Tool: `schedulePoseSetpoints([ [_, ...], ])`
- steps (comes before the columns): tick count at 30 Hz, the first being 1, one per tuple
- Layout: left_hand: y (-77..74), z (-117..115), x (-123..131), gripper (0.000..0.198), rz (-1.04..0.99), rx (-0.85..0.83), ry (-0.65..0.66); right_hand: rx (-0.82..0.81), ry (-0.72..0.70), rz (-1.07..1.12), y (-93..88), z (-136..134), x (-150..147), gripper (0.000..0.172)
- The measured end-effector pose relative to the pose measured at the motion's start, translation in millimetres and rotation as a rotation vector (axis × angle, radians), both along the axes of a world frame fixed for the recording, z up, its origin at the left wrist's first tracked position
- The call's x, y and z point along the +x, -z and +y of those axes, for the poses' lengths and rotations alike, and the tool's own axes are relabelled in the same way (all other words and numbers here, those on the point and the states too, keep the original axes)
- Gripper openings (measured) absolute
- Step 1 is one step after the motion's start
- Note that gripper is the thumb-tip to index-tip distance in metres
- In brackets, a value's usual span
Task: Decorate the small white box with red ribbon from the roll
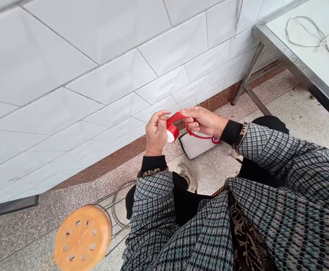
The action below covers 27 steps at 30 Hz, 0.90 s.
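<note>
In front of me, my left hand (156, 131) is closed around a roll of wide red ribbon (173, 131) with a white core. A length of the ribbon (177, 117) runs from the roll to my right hand (202, 119), which pinches it between thumb and fingers. Below my right hand, a narrow red strip (198, 136) curves over to a small red round piece (216, 139) with a pale, purplish centre. I cannot tell whether the strip is held too. Under the hands, a white dark-edged panel or box (196, 147) is on the floor.
White tiled wall (119, 82) rises ahead. To the right stands a metal-framed table (296, 64) with loose white cable (319, 39) on it. An orange round stool (82, 237) with holes is at lower left, and a shoe (187, 177) shows below the hands.
</note>
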<state>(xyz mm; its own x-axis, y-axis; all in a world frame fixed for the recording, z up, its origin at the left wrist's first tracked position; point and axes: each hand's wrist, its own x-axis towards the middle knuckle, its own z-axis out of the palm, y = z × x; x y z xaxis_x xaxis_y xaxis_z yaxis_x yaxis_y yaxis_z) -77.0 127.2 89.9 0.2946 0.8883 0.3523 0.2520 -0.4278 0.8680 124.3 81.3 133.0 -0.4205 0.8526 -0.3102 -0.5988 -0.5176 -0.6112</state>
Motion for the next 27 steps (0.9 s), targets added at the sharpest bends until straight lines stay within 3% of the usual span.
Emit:
schedulePoseSetpoints([
  [6,2.3,1,-2,0.050,0.021,-0.068,0.039,-0.032,-0.007,0.026,-3.8,-2,-1,0.030],
  [17,9.6,5,-9,0.057,-0.045,-0.046,-0.128,-0.127,-0.176,-0.026,5.6,-11,-11,0.024],
  [23,7.1,5,-13,0.050,-0.112,-0.084,0.010,-0.071,-0.152,-0.141,2.4,-6,-5,0.025],
  [27,6.4,4,-10,0.053,-0.185,-0.071,0.063,-0.040,-0.120,-0.101,2.5,-1,-3,0.024],
])
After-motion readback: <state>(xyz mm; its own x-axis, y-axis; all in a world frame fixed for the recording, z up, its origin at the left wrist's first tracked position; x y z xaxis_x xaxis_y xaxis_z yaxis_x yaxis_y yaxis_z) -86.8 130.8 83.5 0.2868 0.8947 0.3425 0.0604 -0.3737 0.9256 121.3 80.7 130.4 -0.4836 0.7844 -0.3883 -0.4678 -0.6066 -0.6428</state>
